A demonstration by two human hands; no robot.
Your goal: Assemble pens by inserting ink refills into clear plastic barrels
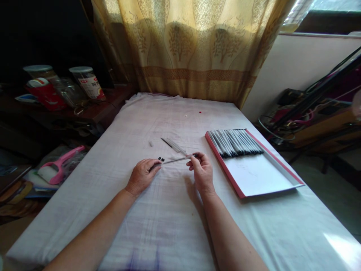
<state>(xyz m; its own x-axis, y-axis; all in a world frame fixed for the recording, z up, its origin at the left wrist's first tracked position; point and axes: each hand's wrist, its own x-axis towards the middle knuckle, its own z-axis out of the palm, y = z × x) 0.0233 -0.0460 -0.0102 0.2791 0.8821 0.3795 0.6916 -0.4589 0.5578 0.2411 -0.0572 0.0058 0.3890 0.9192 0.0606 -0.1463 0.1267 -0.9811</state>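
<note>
A thin pen [176, 160] with a clear barrel spans the gap between my two hands. Its left end meets the closed fingers of my left hand [143, 174], which also cover something dark, perhaps a cap. At the other end, my right hand [201, 170] pinches the pen near its black tip. Small black caps [161, 159] lie just beyond my left fingertips. Behind the pen, several loose clear barrels [175, 146] and a thin dark refill [166, 142] rest on the cloth. A short whitish piece [151, 143] lies left of them.
To the right sits a shallow red-edged box lid [242, 184], with a row of pens [235, 143] across its far part. A tiny red piece [200, 112] lies farther back on the white cloth [158, 226]. Jars [90, 82] stand on a dark cabinet at left.
</note>
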